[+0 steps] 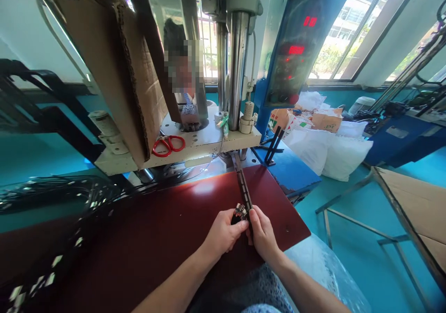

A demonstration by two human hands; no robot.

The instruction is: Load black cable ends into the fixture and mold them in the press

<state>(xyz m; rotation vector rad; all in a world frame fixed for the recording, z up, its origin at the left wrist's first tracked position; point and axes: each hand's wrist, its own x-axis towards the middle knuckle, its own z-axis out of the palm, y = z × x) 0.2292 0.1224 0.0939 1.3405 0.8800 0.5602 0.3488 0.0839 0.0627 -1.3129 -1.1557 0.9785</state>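
Pinching the near end of a long, slotted bar, our right hand is closed with the thumb along its edge. Our left hand is curled shut around a small bundle of metal-tipped connectors, their tips held up just beside the bar. The bar slants away from us over the reddish-brown bench, its far end reaching towards the press.

As far as we can judge, we are partway through: the bundle is in our grasp and the bar is steadied, but these connectors are not yet laid along it. Pale patches run down the bar; at this size we can't say whether they are bare slots or pieces already seated. To our left lies a large heap of black cables with pale ends, and red-handled scissors rest on the press.
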